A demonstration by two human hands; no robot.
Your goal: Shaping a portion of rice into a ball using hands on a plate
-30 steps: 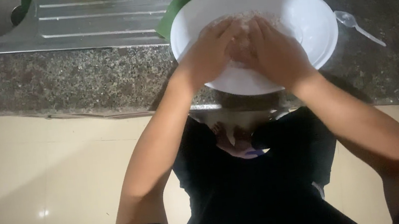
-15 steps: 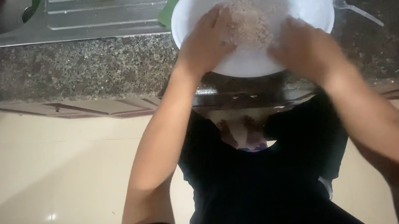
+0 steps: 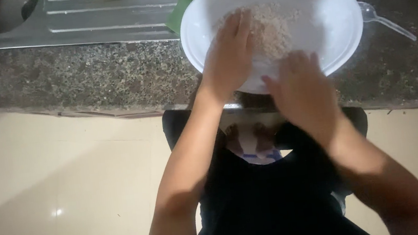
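two hands, one white bowl, one grain heap

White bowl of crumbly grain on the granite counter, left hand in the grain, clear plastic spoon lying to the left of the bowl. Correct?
Not quite. In the head view the clear plastic spoon lies to the right of the white bowl, not the left. The rest holds: the left hand is in the grain.

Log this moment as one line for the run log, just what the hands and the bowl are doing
left hand: flat on pale crumbly grain in white bowl | right hand: over near rim, blurred | plastic spoon: on granite counter, right of bowl
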